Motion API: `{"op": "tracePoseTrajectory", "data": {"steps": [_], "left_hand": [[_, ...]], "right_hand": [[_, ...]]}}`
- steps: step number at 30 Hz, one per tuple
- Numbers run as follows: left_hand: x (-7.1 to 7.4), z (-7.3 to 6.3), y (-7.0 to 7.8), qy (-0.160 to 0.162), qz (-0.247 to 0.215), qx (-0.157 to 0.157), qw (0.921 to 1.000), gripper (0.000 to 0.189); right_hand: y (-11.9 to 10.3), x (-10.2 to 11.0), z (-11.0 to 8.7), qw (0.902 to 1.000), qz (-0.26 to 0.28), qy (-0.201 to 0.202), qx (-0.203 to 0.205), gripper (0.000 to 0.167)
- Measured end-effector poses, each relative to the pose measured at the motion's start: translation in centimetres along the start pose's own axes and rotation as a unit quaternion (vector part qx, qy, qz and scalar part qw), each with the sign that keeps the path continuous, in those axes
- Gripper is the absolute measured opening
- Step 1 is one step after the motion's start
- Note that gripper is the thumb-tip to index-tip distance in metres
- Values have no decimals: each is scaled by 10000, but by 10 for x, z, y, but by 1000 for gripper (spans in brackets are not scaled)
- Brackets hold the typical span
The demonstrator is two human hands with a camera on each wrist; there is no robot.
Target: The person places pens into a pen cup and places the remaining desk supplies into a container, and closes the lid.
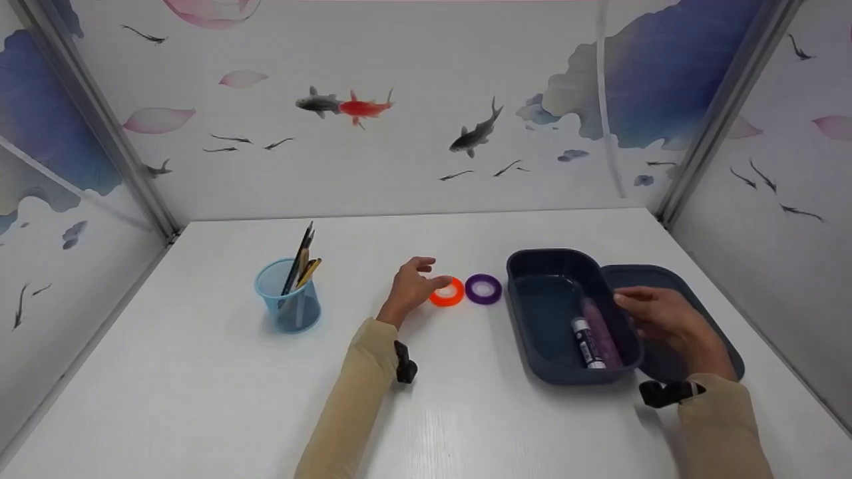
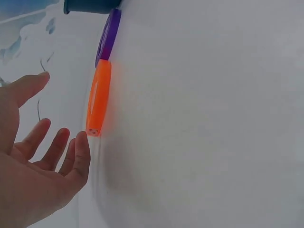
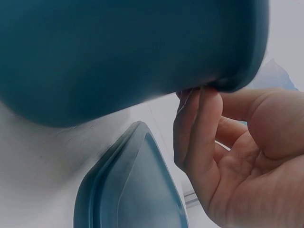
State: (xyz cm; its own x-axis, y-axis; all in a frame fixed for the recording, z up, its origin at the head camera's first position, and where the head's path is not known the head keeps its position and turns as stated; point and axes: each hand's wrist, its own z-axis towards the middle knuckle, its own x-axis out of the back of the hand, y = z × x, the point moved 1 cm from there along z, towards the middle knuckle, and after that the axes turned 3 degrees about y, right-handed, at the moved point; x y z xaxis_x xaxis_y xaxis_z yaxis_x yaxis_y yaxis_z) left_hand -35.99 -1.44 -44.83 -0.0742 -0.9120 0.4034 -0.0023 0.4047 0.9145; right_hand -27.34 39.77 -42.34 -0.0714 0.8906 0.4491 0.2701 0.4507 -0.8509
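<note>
My left hand [image 1: 411, 289] reaches beside an orange roll of tape [image 1: 458, 293], its fingers loosely bent and parted. In the left wrist view, a gap separates the thumb from the fingers, and the fingertips come close to the orange roll's near end. A purple roll of tape [image 1: 494, 290] lies right against the orange one. At the right, my right hand [image 1: 672, 322] holds the rim of a dark blue plastic box [image 1: 539, 332], with fingers bent under the edge. Inside the box lie a glue stick [image 1: 587, 342] and a translucent pinkish-purple item [image 1: 602, 332].
A dark blue lid [image 1: 672, 279] lies flat on the white table [image 1: 219, 399], partly behind the box and right hand. Left of the hands stands a light blue mesh pen cup [image 1: 286, 309] with several pencils. Printed panels [image 1: 399, 173] enclose the table's back and sides.
</note>
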Motion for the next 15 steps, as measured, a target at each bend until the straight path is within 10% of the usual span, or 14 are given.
{"op": "tracePoseTrajectory", "data": {"steps": [15], "left_hand": [[2,4,-10,-819,646,-351,9939,78]], "right_hand": [[0,-1,-2,9996,250,-101,46,78]]}}
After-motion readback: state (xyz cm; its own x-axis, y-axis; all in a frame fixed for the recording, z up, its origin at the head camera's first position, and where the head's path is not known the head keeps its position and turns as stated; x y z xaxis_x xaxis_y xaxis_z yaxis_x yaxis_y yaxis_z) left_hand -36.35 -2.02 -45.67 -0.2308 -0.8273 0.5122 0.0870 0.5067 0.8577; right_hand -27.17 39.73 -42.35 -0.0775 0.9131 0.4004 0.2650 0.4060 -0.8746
